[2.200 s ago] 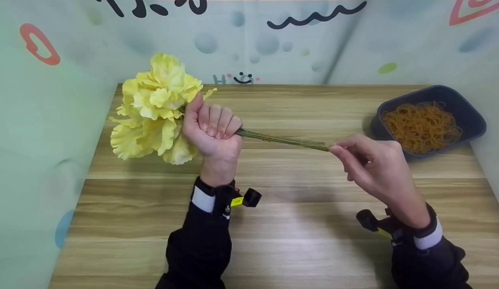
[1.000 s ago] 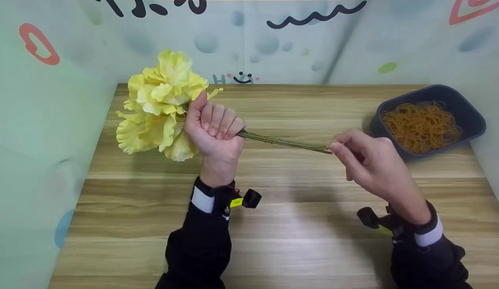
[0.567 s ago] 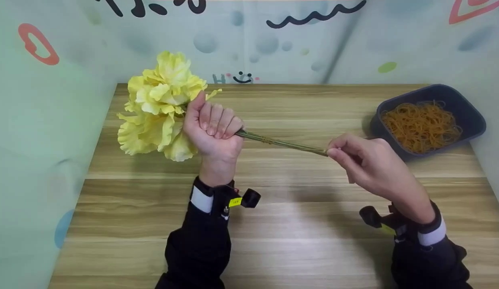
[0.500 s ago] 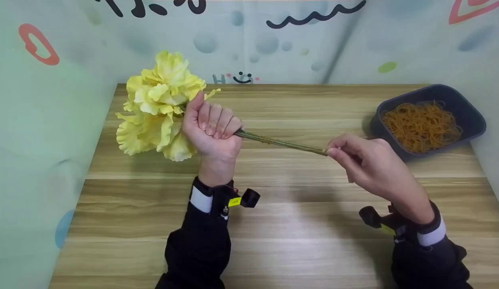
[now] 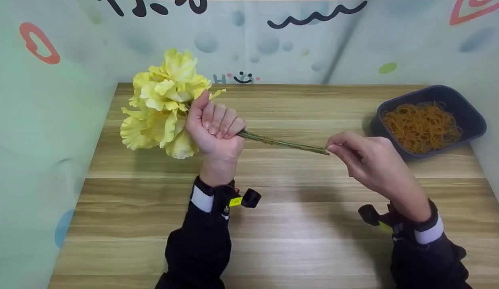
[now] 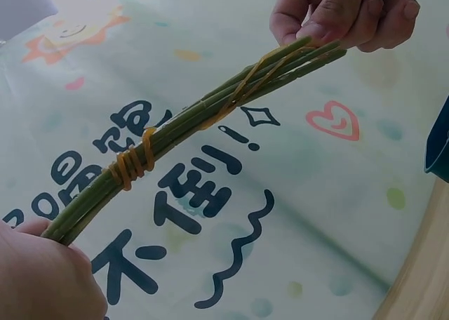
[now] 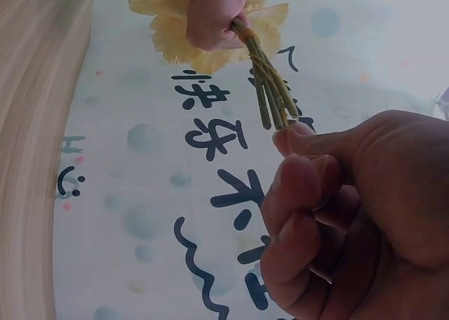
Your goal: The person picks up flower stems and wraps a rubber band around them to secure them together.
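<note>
My left hand (image 5: 215,128) grips a bunch of yellow artificial flowers (image 5: 161,100) just below the blooms, which lie at its left. Green stems (image 5: 291,144) run out of the fist to the right. In the left wrist view, a tan rubber band (image 6: 130,167) is wound several times around the stems, and a strand of it stretches slantwise along them to their cut ends. There my right hand (image 5: 374,164) pinches the strand between thumb and forefinger, close against the stem tips. The right wrist view has the thumb (image 7: 298,137) right beside those tips.
A dark blue bin (image 5: 472,120) holding a heap of rubber bands (image 5: 422,126) stands at the table's back right, behind my right hand. The wooden table (image 5: 289,249) meets a printed backdrop (image 5: 297,44) at the back and sides.
The flowers have tilted and shifted slightly to the right. The stem ends have swung a little and now show apart from the right fingertips, which still pinch. The bin has not moved.
</note>
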{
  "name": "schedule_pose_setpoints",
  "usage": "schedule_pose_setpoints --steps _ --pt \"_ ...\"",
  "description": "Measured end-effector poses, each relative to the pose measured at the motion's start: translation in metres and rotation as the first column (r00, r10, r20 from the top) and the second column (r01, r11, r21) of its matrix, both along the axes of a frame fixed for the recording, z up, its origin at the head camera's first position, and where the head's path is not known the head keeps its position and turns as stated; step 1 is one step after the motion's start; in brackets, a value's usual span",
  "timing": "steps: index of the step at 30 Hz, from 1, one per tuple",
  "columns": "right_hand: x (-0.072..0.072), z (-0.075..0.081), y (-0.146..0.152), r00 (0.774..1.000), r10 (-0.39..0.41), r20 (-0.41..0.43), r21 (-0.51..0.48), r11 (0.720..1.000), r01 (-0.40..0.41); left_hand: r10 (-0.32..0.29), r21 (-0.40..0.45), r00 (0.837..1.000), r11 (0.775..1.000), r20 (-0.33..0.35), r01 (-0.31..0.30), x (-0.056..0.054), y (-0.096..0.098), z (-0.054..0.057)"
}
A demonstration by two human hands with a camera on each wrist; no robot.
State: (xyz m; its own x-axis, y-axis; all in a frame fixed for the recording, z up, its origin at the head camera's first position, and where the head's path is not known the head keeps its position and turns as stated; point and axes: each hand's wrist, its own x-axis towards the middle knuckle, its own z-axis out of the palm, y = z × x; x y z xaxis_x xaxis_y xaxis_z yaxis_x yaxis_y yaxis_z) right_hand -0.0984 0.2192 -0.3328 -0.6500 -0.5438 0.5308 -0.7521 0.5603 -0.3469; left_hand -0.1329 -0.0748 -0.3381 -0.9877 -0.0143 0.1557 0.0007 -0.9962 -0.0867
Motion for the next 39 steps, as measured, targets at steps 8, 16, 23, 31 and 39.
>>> schedule_pose_setpoints --steps 8,16,23,31,39 --pt "-0.004 0.0 0.004 0.999 0.024 0.045 0.017 1.0 -0.025 -0.025 -0.004 1.0 1.0 -0.009 0.025 -0.001 0.001 0.001" --pt "-0.007 0.002 0.011 0.99 0.078 0.117 -0.009 0.997 -0.077 -0.101 0.035 0.994 0.994 -0.043 0.103 -0.002 0.0 0.001" --pt "-0.011 -0.002 0.012 0.966 0.218 0.141 -0.081 0.975 -0.208 -0.134 0.053 0.99 0.989 -0.045 0.136 -0.001 -0.001 0.001" --pt "-0.014 -0.008 0.007 0.942 0.291 0.166 -0.094 0.956 -0.278 -0.148 0.025 0.988 0.988 -0.033 0.149 -0.001 0.002 0.0" --pt "-0.013 -0.012 0.0 0.948 0.295 0.123 -0.105 0.953 -0.283 -0.18 0.002 0.983 0.984 -0.027 0.18 0.001 0.01 -0.002"
